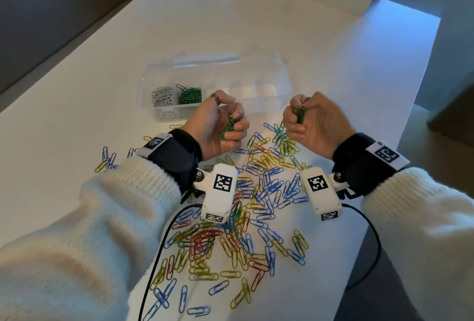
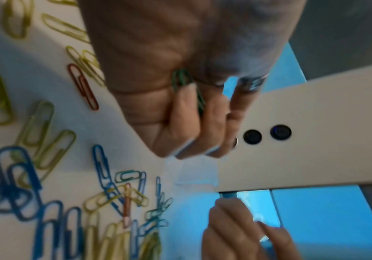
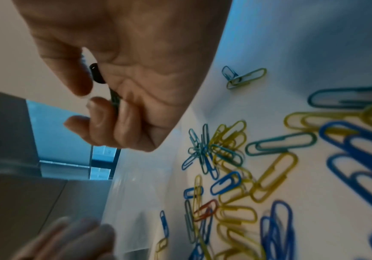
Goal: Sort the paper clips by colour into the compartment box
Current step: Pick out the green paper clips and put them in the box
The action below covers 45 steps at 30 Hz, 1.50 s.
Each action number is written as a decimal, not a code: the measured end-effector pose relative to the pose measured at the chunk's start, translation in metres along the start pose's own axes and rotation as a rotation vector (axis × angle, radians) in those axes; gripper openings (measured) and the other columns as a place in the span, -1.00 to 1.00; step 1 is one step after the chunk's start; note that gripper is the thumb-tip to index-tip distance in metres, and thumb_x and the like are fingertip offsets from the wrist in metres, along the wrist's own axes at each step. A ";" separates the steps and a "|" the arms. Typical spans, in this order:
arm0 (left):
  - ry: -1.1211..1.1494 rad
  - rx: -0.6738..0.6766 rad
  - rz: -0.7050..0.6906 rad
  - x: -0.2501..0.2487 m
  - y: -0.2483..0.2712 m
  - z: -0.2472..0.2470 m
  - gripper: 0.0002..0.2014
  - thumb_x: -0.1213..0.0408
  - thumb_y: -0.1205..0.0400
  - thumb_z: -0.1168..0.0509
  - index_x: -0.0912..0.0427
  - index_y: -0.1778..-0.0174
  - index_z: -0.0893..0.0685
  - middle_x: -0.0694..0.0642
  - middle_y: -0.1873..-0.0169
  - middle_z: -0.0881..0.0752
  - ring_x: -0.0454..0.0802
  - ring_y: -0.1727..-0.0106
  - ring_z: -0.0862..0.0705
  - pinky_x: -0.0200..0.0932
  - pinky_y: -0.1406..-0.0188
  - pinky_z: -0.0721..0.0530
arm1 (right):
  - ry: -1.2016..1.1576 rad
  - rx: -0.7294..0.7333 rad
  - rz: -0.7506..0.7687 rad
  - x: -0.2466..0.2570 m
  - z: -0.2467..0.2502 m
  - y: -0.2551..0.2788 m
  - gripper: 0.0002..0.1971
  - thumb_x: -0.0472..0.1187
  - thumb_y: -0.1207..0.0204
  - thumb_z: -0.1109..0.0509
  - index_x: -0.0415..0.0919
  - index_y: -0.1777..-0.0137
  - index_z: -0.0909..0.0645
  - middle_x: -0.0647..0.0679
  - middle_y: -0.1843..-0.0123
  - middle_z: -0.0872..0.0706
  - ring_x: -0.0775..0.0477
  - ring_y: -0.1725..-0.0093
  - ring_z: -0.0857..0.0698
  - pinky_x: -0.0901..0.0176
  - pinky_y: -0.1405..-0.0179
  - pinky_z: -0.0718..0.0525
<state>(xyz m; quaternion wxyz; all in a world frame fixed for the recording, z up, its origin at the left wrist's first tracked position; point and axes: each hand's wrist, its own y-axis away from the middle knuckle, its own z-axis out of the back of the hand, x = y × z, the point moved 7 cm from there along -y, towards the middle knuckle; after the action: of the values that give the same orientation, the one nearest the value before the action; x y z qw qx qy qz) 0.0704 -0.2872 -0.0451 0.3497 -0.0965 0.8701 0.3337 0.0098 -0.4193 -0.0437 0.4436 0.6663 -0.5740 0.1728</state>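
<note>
Green clips in both fisted hands

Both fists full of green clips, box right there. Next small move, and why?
Probably carry the left hand over the green compartment and let go. Both hands grip green clips; the right hand holds fewer. The box is open, with white clips in the first cell and green in the second, and the left hand is nearer. The other cells look empty.
</note>
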 end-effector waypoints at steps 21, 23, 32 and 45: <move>-1.388 -0.520 -0.054 0.007 -0.016 0.010 -0.84 0.18 -0.63 -0.28 0.16 -0.01 -0.68 0.10 0.00 -0.70 0.06 -0.07 -0.63 -0.18 0.02 -0.49 | 1.466 -0.458 -0.048 0.004 0.010 -0.004 -0.73 -0.13 -0.55 -0.37 -0.38 0.03 -0.69 -0.31 -0.11 -0.71 -0.22 -0.08 -0.68 0.12 0.03 -0.58; -1.266 -0.524 -0.083 0.005 -0.013 0.012 -0.87 0.21 -0.63 -0.28 0.17 0.03 -0.67 0.08 0.12 -0.66 0.04 0.01 -0.61 -0.20 0.05 -0.49 | 1.466 -0.445 -0.058 0.003 0.009 -0.005 -0.73 -0.16 -0.57 -0.35 -0.42 0.02 -0.69 -0.32 -0.12 -0.71 -0.24 -0.08 -0.68 0.09 0.03 -0.61; -0.187 -0.301 0.033 0.024 -0.001 0.015 -0.81 0.36 -0.61 -0.05 0.10 0.32 -0.33 0.04 0.45 -0.45 -0.16 0.68 -0.25 -0.39 0.73 -0.13 | 1.492 -0.340 -0.109 -0.009 0.020 -0.012 -0.70 -0.18 -0.61 -0.27 -0.21 0.38 -0.49 -0.06 0.52 -0.37 -0.04 0.51 -0.35 0.26 0.48 -0.45; 0.362 -0.231 0.094 0.051 0.001 -0.003 -0.72 0.32 -0.71 0.00 0.31 0.20 -0.56 0.16 0.51 -0.65 -0.02 0.56 -0.65 -0.24 0.50 -0.71 | 1.250 -0.169 0.288 0.003 -0.043 0.025 -0.84 -0.21 -0.49 -0.43 -0.06 0.30 -0.55 0.10 0.74 -0.35 0.14 0.70 -0.32 0.41 0.64 -0.21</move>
<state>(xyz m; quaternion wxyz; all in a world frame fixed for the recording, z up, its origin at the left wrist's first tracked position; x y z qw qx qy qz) 0.0314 -0.2853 -0.0774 0.1587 -0.1537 0.8781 0.4243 -0.0008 -0.3857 -0.0081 0.7174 0.3191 -0.3027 0.5403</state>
